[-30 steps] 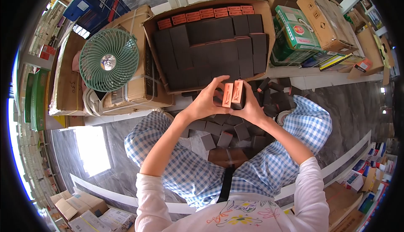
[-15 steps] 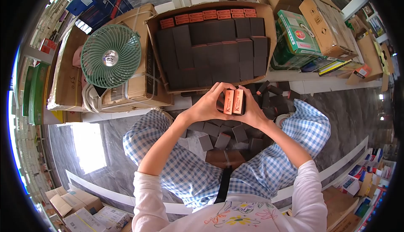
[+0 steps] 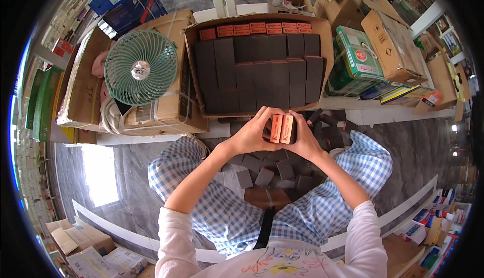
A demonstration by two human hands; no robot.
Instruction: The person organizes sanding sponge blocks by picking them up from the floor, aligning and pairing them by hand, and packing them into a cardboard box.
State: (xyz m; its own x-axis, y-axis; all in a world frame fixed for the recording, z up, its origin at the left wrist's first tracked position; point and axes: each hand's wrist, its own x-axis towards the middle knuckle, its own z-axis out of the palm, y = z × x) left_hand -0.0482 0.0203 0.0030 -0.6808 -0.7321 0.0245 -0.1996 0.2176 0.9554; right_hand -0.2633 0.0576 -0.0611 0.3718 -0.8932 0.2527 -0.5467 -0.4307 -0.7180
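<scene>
My left hand (image 3: 250, 135) and my right hand (image 3: 306, 139) are closed around two small black boxes with orange printed ends, pressed side by side. The left orange-ended box (image 3: 276, 128) touches my left fingers, and the right orange-ended box (image 3: 288, 129) rests against my right fingers. Both printed ends face up toward me. Just beyond my hands stands an open carton (image 3: 194, 107) packed with rows of black boxes (image 3: 269, 78); along its far side, orange ends show in stacked rows. Below my hands, several loose black boxes (image 3: 264, 176) lie scattered on the floor between my legs.
A green fan (image 3: 141, 68) sits on a cardboard box (image 3: 169, 111) at the left. Right of the carton are a green-and-white box (image 3: 359, 51) and a brown carton (image 3: 396, 46). More cartons (image 3: 83, 237) lie at the lower left. Shelves line both sides.
The view has shifted slightly, so the carton and fan appear a little lower and further right. My hands still hold the two boxes together, with the ends slightly tilted now.
</scene>
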